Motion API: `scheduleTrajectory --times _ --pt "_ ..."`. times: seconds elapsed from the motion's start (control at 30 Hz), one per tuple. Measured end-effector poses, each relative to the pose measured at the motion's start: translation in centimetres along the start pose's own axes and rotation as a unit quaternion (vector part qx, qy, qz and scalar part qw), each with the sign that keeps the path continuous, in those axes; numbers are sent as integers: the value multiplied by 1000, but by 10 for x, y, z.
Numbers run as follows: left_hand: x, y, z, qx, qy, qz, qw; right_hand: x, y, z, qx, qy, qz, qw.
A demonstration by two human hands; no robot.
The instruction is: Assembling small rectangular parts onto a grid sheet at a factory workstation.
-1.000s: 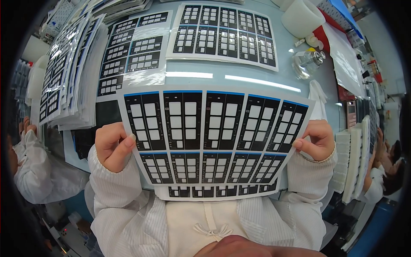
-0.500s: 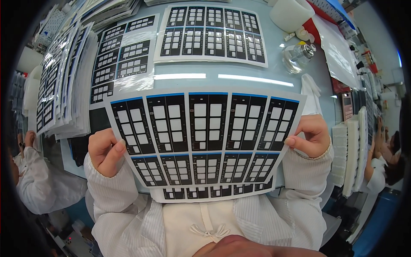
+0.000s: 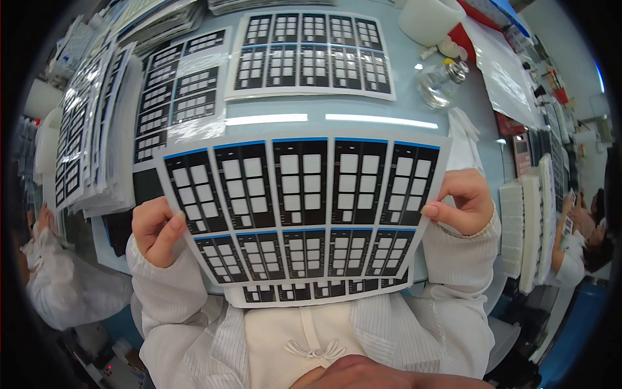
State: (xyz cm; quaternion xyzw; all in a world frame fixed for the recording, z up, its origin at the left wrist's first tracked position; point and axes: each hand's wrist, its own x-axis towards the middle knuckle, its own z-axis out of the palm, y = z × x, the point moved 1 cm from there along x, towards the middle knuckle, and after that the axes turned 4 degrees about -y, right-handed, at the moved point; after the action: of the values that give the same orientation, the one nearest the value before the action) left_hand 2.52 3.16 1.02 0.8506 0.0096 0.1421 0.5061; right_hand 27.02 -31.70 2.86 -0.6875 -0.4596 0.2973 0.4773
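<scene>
Between my two hands a printed sheet (image 3: 302, 228) is held up, tilted, above the table. It bears two rows of black panels with white squares and blue top strips. My left hand (image 3: 155, 230) pinches its left edge between thumb and fingers. At the right edge, my right hand (image 3: 463, 202) has the same kind of pinch, thumb on the front. Below the held sheet, close to my body, part of another sheet (image 3: 317, 299) of the same print shows; the rest of it is covered.
Beyond lies a stack of printed sheets (image 3: 311, 58), with more sheets (image 3: 184, 97) beside it. A tall pile (image 3: 97, 129) rises at left. A glass bottle (image 3: 442, 84), a white roll (image 3: 431, 23) and a white cloth (image 3: 463, 133) are at right. Other people sit on both sides.
The held sheet and both hands sit slightly further left in the picture, as does most of the table, as my view shifts a little. Both pinches stay the same.
</scene>
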Motion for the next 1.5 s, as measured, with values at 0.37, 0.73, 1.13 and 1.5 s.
scheduleTrajectory --times 0.37,0.73,1.13,1.5 --pt "11 -6 4 -23 -27 14 999 -48 35 -14 -167 58 -32 984" --pt "-12 -7 7 -77 19 -99 992 -12 23 1 58 4 22 998" --pt "0 2 2 -62 -7 -4 998 -13 22 3 67 14 21 997" --pt "-2 11 0 -55 -26 -61 996 -12 21 2 64 25 46 997"
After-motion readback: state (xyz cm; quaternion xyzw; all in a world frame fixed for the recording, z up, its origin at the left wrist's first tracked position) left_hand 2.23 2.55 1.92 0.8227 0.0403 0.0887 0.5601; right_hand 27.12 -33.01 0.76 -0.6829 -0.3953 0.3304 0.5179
